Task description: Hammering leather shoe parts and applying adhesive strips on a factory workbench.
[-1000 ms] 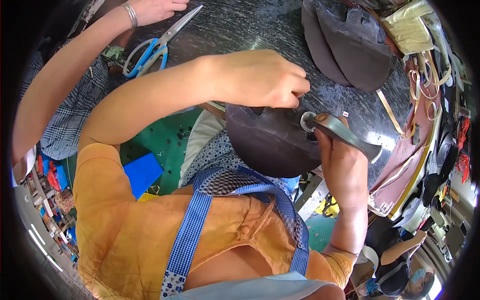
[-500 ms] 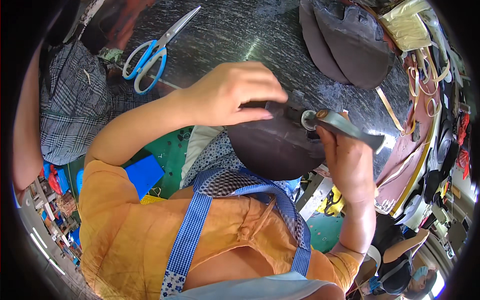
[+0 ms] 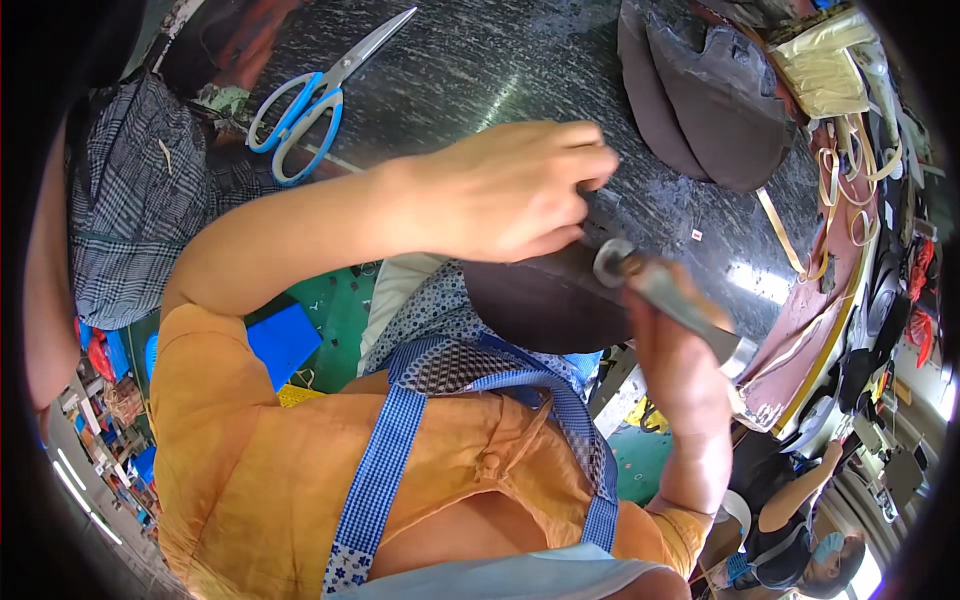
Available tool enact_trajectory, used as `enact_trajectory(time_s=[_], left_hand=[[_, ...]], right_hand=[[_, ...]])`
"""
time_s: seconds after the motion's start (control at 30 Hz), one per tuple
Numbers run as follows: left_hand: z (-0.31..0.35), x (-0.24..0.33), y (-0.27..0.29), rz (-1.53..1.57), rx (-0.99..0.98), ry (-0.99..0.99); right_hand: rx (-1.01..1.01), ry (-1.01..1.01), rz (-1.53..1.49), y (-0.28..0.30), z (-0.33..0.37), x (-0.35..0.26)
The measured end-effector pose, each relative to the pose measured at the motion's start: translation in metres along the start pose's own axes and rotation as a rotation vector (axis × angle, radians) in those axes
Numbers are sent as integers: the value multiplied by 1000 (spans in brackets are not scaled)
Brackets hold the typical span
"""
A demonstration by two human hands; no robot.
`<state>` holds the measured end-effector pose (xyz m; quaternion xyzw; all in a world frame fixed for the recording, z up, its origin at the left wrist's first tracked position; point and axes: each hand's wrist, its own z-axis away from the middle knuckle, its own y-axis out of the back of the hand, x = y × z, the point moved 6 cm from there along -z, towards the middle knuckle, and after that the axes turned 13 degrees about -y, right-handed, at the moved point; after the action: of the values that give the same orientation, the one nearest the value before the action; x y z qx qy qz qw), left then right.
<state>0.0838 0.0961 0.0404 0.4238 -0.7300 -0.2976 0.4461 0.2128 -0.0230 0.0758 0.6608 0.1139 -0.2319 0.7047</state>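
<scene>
At the near edge of the surface, closest to my apron, sits the dark flat piece, its curved rim facing me and seeming to jut out over my lap. As far as it shows, its long axis runs left to right, roughly along that edge; the far side is hidden under my left hand.

Over its right end, my right hand has its fingers clamped on the hammer, close under the head. That head's long axis slants: the round face points far and left, toward the piece, and the flared end points near and right, toward the surface's right edge. With the blur, I can't tell whether the face touches. My left fingers are curled in at the piece's far side; whether they pinch it or only rest there, I can't tell.

To tap well, I'd keep the round face flat to the piece, give short, even blows, and work where the surface backs it rather than on the overhang. I'd also hold my left fingertips clear of the face, since they look near it, and steady the piece so it doesn't skid.

Farther off, toward the left edge, lie the blue-handled scissors, points away from me. Toward the far right corner, two overlapping dark pieces lie well apart from my hands.
</scene>
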Motion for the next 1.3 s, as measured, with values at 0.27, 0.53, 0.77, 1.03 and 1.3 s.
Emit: enact_trajectory(time_s=[0.27, 0.53, 0.77, 1.03, 1.3], left_hand=[[-59, -41, -26, 408, -263, 102], [-52, -35, -30, 322, -175, -49], [-43, -22, -27, -16, -182, -205], [-40, -20, -27, 23, -42, -239], [-31, -28, -24, 36, 47, -144]], right_hand=[[29, 10, -44, -14, 14, 13], [70, -184, -139, 3, 15, 40], [99, -170, -70, 14, 4, 37], [177, -165, 57, 16, -6, 41], [134, -128, 3, 2, -3, 41]])
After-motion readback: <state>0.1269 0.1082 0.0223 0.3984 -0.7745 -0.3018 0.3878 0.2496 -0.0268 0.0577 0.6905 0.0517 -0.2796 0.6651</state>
